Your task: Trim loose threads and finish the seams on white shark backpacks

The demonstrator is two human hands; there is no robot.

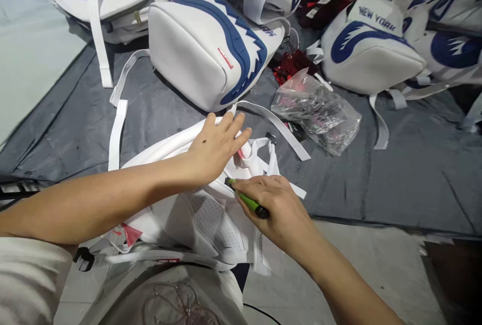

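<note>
Risk: the tip of the green-handled tool (pixel 246 202) sits just beside the left hand (pixel 216 144); a slip could nick skin or mark the white bag (pixel 211 219).
Cause: loose straps (pixel 276 129) shifting underneath.
Left hand: flat, fingers spread, pressing on the bag.
Right hand (pixel 274 204): closed around the tool.
Bag: under both hands, by the person's lap.

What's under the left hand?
The left hand lies flat on a white backpack, beside its straps. The spot beneath the palm is covered. The right hand grips a green tool alongside.
</note>
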